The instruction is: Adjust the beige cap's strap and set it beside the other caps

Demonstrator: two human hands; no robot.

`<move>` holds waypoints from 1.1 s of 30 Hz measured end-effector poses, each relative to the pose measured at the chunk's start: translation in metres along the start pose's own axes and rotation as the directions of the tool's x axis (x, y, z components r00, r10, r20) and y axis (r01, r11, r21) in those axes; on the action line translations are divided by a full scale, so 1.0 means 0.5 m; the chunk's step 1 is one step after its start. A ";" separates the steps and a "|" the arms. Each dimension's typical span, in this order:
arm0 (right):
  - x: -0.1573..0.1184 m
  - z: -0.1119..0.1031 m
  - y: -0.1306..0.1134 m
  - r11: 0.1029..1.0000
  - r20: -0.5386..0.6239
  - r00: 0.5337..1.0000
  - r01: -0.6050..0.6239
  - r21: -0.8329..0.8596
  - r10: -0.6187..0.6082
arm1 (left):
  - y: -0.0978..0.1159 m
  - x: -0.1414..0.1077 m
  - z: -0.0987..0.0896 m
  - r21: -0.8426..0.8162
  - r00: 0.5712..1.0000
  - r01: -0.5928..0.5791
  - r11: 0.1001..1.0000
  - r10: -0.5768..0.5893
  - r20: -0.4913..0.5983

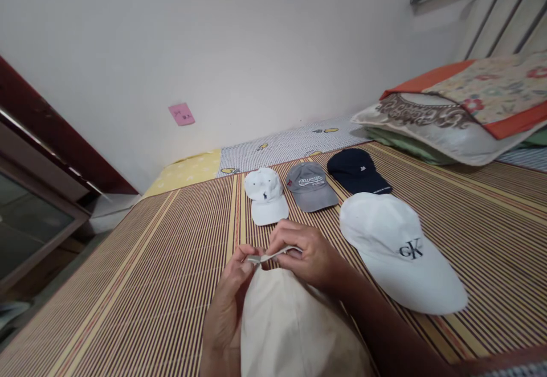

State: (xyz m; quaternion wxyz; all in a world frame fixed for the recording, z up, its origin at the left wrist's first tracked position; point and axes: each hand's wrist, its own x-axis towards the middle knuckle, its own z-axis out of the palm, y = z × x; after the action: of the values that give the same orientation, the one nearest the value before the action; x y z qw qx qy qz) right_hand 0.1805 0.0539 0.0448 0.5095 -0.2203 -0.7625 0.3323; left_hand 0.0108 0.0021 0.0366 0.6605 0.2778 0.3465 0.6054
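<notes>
Here, hands [273, 263] pinching cap strap [273, 255], sideways.

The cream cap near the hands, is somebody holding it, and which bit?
Yes. Both hands hold the cream cap by its back strap: the left hand pinches the buckle end, the right hand pinches the strap beside it.

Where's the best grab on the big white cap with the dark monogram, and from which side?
Take the white monogram cap by its brim, coming from the near right. The brim is the flat, stiff-looking part, points toward the camera and has bare mat around it; the domed crown looks softer and would probably crumple. Likely a thumb-over, fingers-under pinch.
</notes>
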 end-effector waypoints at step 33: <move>-0.002 0.002 0.006 0.997 0.044 0.996 0.079 -0.004 -0.079 | 0.004 -0.015 0.010 0.135 0.997 0.023 0.991 -0.013 -0.078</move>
State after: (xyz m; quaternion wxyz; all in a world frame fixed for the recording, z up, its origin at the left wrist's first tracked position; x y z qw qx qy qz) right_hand 0.1799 0.0548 0.0415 0.5047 -0.1842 -0.7826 0.3143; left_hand 0.0133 -0.0050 0.0423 0.6316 0.2957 0.4145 0.5847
